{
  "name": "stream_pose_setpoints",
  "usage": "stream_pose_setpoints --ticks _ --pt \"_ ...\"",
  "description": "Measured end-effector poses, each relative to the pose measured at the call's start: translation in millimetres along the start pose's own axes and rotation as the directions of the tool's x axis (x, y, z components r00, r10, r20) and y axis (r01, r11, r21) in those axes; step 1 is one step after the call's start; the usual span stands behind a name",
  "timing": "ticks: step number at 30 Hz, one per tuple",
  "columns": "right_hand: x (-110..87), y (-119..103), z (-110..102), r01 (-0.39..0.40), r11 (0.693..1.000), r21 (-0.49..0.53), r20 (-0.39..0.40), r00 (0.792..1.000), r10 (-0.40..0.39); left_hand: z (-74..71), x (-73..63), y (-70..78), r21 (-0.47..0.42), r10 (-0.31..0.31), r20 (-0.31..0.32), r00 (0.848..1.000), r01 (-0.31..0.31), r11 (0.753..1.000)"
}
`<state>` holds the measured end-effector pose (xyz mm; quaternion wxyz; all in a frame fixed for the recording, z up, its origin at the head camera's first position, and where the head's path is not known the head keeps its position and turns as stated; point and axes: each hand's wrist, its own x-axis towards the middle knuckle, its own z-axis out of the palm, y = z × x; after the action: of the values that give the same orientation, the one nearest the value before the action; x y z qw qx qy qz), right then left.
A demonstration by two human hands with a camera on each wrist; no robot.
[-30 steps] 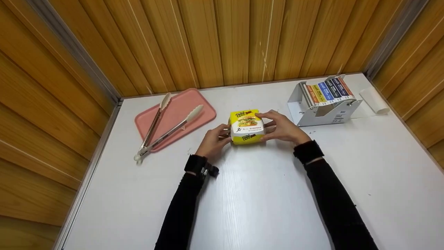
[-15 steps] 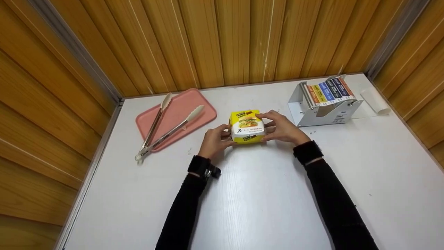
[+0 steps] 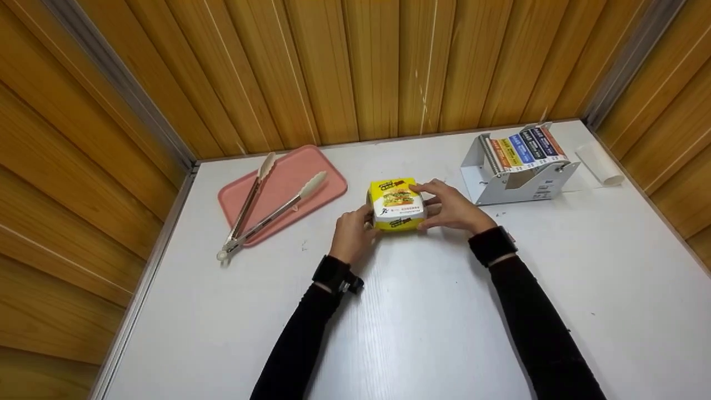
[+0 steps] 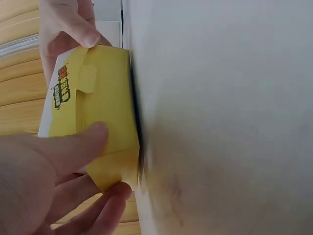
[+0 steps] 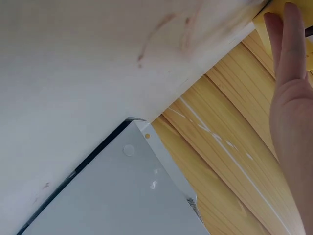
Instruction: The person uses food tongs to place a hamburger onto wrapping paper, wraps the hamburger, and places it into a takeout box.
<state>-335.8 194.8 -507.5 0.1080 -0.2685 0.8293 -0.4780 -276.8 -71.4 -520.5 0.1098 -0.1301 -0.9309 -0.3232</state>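
Observation:
A yellow-and-white burger box [image 3: 397, 203] with a burger picture on its lid stands closed on the white table [image 3: 411, 311]. My left hand [image 3: 353, 236] grips its left side. In the left wrist view the left thumb [image 4: 88, 139] lies on the yellow front face, just below the tucked tab [image 4: 88, 78], while other fingers bend round the corner. From the right, my right hand [image 3: 452, 208] holds the box, thumb at the front corner and index finger on the top edge. The right wrist view catches only part of the box [image 5: 264, 36] behind that hand's fingers.
Left of the box lies a pink tray [image 3: 294, 161] with metal tongs [image 3: 272, 214] spread across it. A white dispenser [image 3: 519, 186] holding several colored label rolls stands at the back right, a loose strip of backing paper [image 3: 600, 162] behind it. Wood-pattern walls [image 3: 372, 66] enclose the table.
My left wrist and forearm have swung to the right, and the left thumb has slid round toward the box's front. The right hand and the box stay nearly in place.

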Motion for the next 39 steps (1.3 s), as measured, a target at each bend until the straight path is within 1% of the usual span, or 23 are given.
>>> stream_pose_setpoints --ticks 2,3,4,6,8,10,11,14,21,25,27,30,32,33,34,35,37,39 --pt "-0.2 0.3 1.4 0.000 1.000 0.014 -0.006 1.000 0.000 -0.2 0.0 -1.1 -0.041 -0.010 -0.033 0.999 0.009 0.999" --pt "0.4 0.0 2.5 -0.009 1.000 0.014 -0.011 1.000 0.010 -0.5 -0.2 -1.0 -0.053 -0.025 -0.036 0.999 0.023 0.998" --pt "-0.5 -5.4 3.0 -0.016 1.000 0.016 -0.014 1.000 0.016 -1.0 -0.4 -0.5 -0.067 -0.040 -0.030 0.999 0.038 0.997" --pt "0.5 -7.1 3.8 -0.029 1.000 0.009 -0.023 0.999 0.029 -2.5 -0.4 -0.4 -0.095 -0.067 0.023 0.998 0.069 0.993" --pt "1.5 -9.1 4.2 -0.046 0.999 -0.004 -0.028 0.999 0.046 -4.2 -0.2 -1.9 -0.134 -0.092 0.079 0.993 0.102 0.986" --pt "1.8 -9.7 3.4 -0.051 0.999 -0.017 -0.026 0.998 0.050 -5.3 0.6 -3.8 -0.189 -0.102 0.111 0.989 0.122 0.974" --pt "3.1 -5.0 3.3 -0.053 0.998 -0.025 -0.028 0.998 0.052 -5.4 1.1 -5.0 -0.205 -0.106 0.116 0.988 0.128 0.970" --pt "3.3 -5.0 2.5 -0.063 0.997 -0.039 -0.030 0.998 0.061 -4.1 2.3 -5.1 -0.242 -0.111 0.097 0.989 0.132 0.961" --pt "1.9 -6.3 1.9 -0.048 0.998 -0.028 -0.025 0.999 0.048 -2.7 2.5 0.6 -0.176 -0.115 0.056 0.992 0.123 0.977" --pt "1.2 -7.0 2.0 -0.058 0.998 -0.009 -0.021 0.998 0.058 -4.6 2.2 2.0 -0.195 -0.119 0.045 0.992 0.125 0.973" --pt "1.5 -7.1 2.1 -0.059 0.998 0.003 -0.023 0.998 0.059 -6.5 3.0 1.7 -0.225 -0.126 0.065 0.990 0.137 0.965" --pt "2.3 -6.6 2.5 -0.061 0.998 0.005 -0.028 0.998 0.061 -10.1 4.3 1.6 -0.309 -0.164 0.125 0.979 0.195 0.931" --pt "2.9 -5.6 3.0 -0.063 0.998 0.006 -0.030 0.998 0.063 -12.0 5.0 1.6 -0.357 -0.191 0.139 0.972 0.229 0.906" --pt "3.0 -5.4 3.3 -0.064 0.998 0.001 -0.032 0.997 0.064 -12.5 5.3 1.6 -0.363 -0.205 0.130 0.970 0.238 0.901" --pt "3.2 -4.8 3.6 -0.064 0.998 -0.005 -0.031 0.997 0.064 -12.8 5.4 1.8 -0.354 -0.220 0.110 0.969 0.245 0.902" --pt "3.2 -4.4 3.9 -0.066 0.998 -0.006 -0.031 0.997 0.066 -13.1 5.3 2.5 -0.336 -0.231 0.083 0.969 0.246 0.909" --pt "3.3 -3.5 4.2 -0.066 0.998 -0.013 -0.029 0.997 0.066 -13.0 5.5 4.1 -0.279 -0.233 0.030 0.972 0.232 0.932" --pt "3.0 -3.4 4.2 -0.065 0.998 -0.018 -0.025 0.998 0.064 -12.7 5.8 6.6 -0.225 -0.243 0.017 0.970 0.241 0.944"
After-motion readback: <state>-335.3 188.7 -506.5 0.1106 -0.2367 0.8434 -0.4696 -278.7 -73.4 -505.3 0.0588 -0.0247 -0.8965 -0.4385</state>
